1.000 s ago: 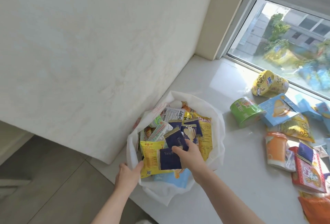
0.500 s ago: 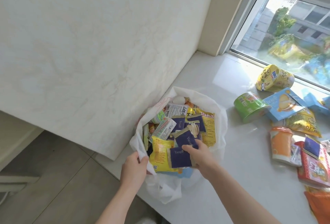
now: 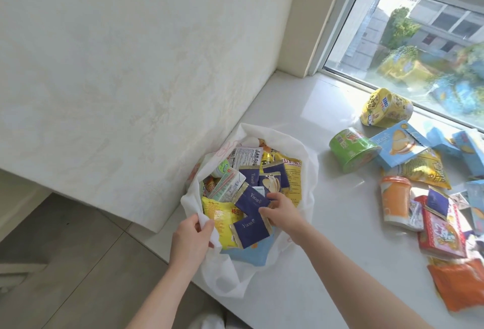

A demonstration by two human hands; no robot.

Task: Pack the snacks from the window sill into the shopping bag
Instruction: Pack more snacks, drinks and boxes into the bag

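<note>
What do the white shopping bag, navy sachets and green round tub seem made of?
The white shopping bag looks thin, matte, probably non-woven fabric; it crumples softly. The navy sachets: glossy foil-like film, gold crimped edges. The green round tub: likely paper or plastic under shiny printed wrap.

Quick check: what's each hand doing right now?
Left hand: grips the shopping bag by its rim.
Right hand: pinches a dark blue packet inside the bag.
</note>
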